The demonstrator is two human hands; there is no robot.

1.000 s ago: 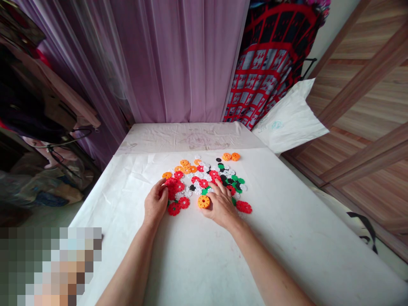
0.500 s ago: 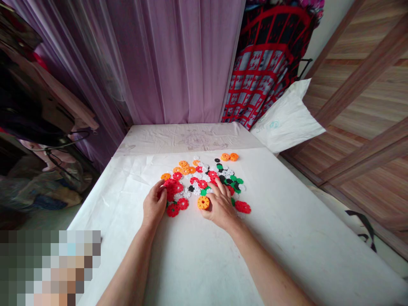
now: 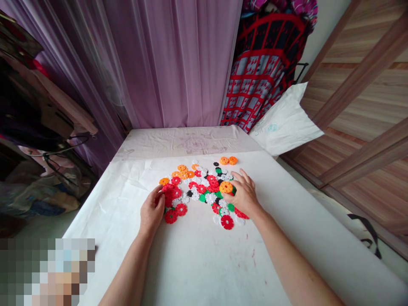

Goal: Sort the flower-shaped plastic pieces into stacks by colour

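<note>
My right hand (image 3: 245, 195) grips a small stack of orange notched plastic discs (image 3: 226, 187) between thumb and fingers, above the right side of the pile. My left hand (image 3: 153, 209) rests at the pile's left edge with fingers loosely curved and a gap at the thumb. Its fingertips are against or just beside red discs (image 3: 172, 192); no held piece shows in it. White discs (image 3: 211, 198), green ones and black ones lie mixed in the middle. Loose orange discs (image 3: 182, 172) lie at the back left. A single red disc (image 3: 227, 222) lies at the front.
Two orange disc stacks (image 3: 228, 160) stand behind the pile, near a black disc (image 3: 216, 164). The white-covered table (image 3: 191, 263) runs back to a purple curtain (image 3: 181, 63). A white sack (image 3: 287, 121) is at the right rear edge, and hanging clothes (image 3: 47, 97) are at the left.
My right hand has moved right and slightly away from me with the orange stack, uncovering red, white and green discs at the front. My left hand has hardly moved.
</note>
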